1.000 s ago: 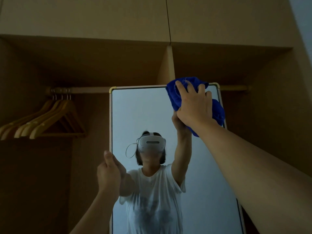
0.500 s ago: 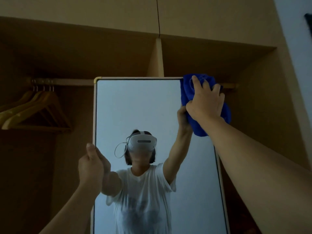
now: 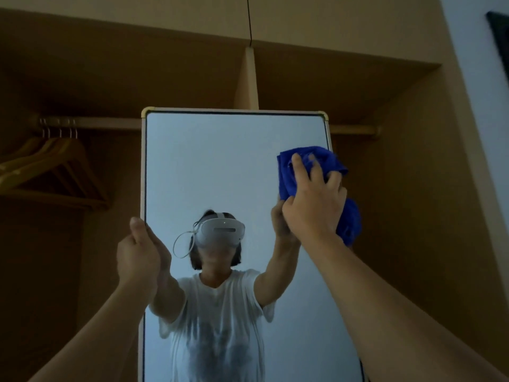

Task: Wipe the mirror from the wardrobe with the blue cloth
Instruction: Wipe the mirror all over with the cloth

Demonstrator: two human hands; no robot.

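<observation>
Right hand is up on the glass with the blue cloth bunched under it, fingers spread and curled a bit into the fabric, so it's pressing and gripping the wad at once. The cloth sticks out above the fingertips and also bulges out past the hand on its outer side, hanging over the right edge of the mirror. So basically the hand is parked right at the right-hand frame, a little below the top right corner. There's a strip of bare glass between the cloth and the top edge, and a big open stretch of glass off to the hand's left, all the way across to the other frame.

Left hand is lower down and on the opposite side, wrapped round the mirror's left edge with the thumb pointing up along the frame. Whether the fingers are on the back I can't see, they're hidden behind it.

The mirror stands upright in front of the open wardrobe. Behind its top edge runs the hanging rail, and past the left hand, up and further left, a few wooden hangers hang on it, well apart from the mirror. A vertical divider sits right above the mirror's top. Lighting is dim, so fine smears on the glass aren't readable.
</observation>
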